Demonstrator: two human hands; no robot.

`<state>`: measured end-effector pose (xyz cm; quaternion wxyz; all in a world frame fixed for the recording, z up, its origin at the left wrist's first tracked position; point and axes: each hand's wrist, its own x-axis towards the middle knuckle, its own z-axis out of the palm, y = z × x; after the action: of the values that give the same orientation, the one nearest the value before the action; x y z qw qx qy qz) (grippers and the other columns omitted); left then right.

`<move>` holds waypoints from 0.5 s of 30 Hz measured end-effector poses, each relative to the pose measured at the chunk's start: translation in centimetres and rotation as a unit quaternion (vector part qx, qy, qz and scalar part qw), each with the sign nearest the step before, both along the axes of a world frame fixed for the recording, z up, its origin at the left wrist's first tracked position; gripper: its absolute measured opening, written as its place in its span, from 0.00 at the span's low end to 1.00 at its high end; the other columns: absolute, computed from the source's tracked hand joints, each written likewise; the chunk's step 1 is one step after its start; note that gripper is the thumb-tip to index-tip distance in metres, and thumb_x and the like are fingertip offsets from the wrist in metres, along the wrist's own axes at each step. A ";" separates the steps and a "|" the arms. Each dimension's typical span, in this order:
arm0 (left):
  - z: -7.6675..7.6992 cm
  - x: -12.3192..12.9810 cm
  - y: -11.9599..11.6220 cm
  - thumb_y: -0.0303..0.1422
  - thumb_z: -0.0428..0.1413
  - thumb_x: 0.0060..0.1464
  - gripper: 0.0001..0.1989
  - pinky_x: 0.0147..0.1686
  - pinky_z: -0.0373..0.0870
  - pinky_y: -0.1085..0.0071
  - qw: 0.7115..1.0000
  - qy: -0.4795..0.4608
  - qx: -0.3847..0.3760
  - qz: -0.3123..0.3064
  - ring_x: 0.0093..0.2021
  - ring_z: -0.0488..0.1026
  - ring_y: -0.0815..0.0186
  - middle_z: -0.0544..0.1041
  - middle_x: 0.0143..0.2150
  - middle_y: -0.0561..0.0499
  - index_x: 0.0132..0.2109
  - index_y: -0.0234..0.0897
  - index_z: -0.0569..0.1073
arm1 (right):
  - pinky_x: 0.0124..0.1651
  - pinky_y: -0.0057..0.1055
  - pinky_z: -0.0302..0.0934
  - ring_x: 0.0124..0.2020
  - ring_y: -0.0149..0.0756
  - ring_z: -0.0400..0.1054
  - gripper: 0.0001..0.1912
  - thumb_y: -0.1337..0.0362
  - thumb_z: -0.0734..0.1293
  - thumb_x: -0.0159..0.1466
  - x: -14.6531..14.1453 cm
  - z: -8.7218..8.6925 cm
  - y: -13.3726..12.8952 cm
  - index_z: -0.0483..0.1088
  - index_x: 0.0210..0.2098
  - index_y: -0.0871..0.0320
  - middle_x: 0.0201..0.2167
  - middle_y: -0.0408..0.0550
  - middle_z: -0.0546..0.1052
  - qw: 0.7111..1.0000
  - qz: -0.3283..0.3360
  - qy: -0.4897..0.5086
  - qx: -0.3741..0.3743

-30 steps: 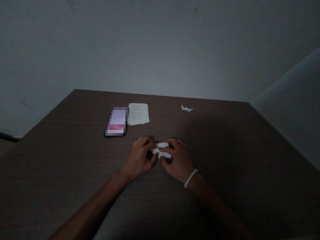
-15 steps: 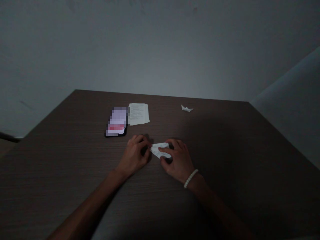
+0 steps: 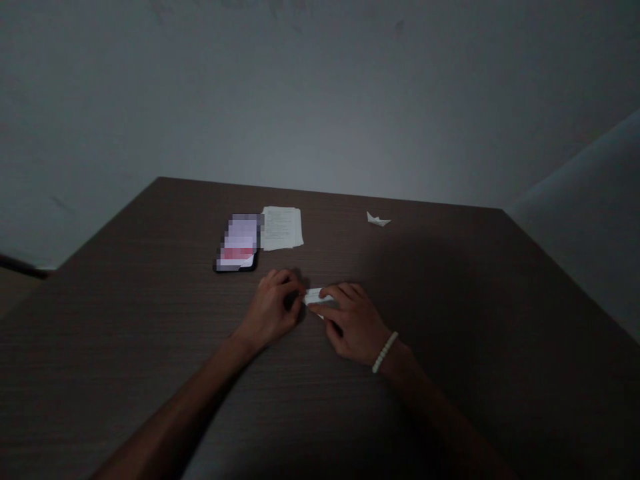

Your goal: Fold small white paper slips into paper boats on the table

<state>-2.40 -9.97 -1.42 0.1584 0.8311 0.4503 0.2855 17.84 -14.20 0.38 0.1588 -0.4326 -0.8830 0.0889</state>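
Note:
A small piece of folded printed paper (image 3: 313,294) lies on the table between my hands, largely hidden under my right fingers. My left hand (image 3: 273,308) pinches its left corner between thumb and fingertips. From the other side, my right hand (image 3: 356,323), with a beaded bracelet at the wrist, grips the paper. Its fingertips press across the top while the thumb sits by the near edge.
On the dark wooden table (image 3: 150,300), a phone (image 3: 239,243) with a blurred screen lies left, beside a stack of printed paper sheets (image 3: 281,228). Farther back to the right stands a small folded paper boat (image 3: 378,219). A wall (image 3: 325,100) rises behind the table.
My right fingers have slid left over the folded paper and now cover more of it. My left hand keeps its pinch. The whole view has shifted slightly.

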 end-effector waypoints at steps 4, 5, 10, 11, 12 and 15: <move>0.1 -0.1 0.0 0.27 0.54 0.52 0.06 0.43 0.64 0.60 1.000 0.009 -0.013 0.007 0.42 0.66 0.58 0.72 0.39 0.48 0.35 0.38 0.76 | 0.52 0.43 0.51 0.49 0.46 0.57 0.24 0.69 0.65 0.58 -0.5 0.9 -0.1 0.67 0.54 0.51 0.50 0.50 0.67 0.999 -0.003 -0.037 -0.015; 0.2 -0.1 0.0 0.27 0.54 0.52 0.06 0.43 0.64 0.60 1.000 0.012 -0.014 0.010 0.42 0.66 0.58 0.72 0.39 0.48 0.35 0.38 0.76 | 0.51 0.43 0.51 0.49 0.46 0.56 0.24 0.68 0.65 0.58 -0.6 1.1 -0.1 0.67 0.54 0.52 0.49 0.51 0.67 0.999 -0.005 -0.045 -0.018; 0.4 -0.1 -0.2 0.27 0.54 0.52 0.06 0.43 0.64 0.60 1.000 0.017 -0.013 0.017 0.42 0.66 0.58 0.72 0.39 0.48 0.35 0.38 0.76 | 0.51 0.42 0.50 0.49 0.47 0.56 0.23 0.66 0.64 0.59 -0.7 1.8 0.2 0.66 0.55 0.53 0.49 0.52 0.67 0.997 0.009 -0.076 -0.010; 0.5 -0.1 -0.2 0.27 0.54 0.52 0.06 0.43 0.64 0.60 1.000 0.018 -0.014 0.017 0.42 0.66 0.58 0.72 0.39 0.48 0.35 0.38 0.76 | 0.51 0.43 0.50 0.49 0.46 0.56 0.23 0.66 0.64 0.59 -0.6 1.8 0.2 0.66 0.54 0.53 0.50 0.52 0.67 0.997 0.013 -0.081 -0.010; 0.6 0.0 -0.3 0.27 0.54 0.52 0.06 0.43 0.64 0.60 1.000 0.019 -0.015 0.017 0.42 0.66 0.58 0.72 0.39 0.48 0.35 0.38 0.76 | 0.51 0.43 0.50 0.49 0.46 0.56 0.22 0.66 0.64 0.59 -0.5 1.9 0.2 0.66 0.54 0.53 0.50 0.51 0.67 0.996 0.017 -0.085 -0.010; 0.9 0.0 -0.4 0.26 0.54 0.51 0.06 0.44 0.64 0.60 1.000 0.014 -0.017 0.015 0.42 0.66 0.58 0.71 0.39 0.48 0.36 0.39 0.76 | 0.52 0.43 0.50 0.50 0.46 0.56 0.20 0.66 0.64 0.60 -0.1 2.0 0.0 0.67 0.53 0.53 0.52 0.51 0.67 0.995 0.027 -0.093 -0.017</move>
<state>-2.38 -10.41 -0.54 0.1617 0.8252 0.4701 0.2682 17.76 -14.24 2.35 0.0666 -0.4179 -0.9035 0.0676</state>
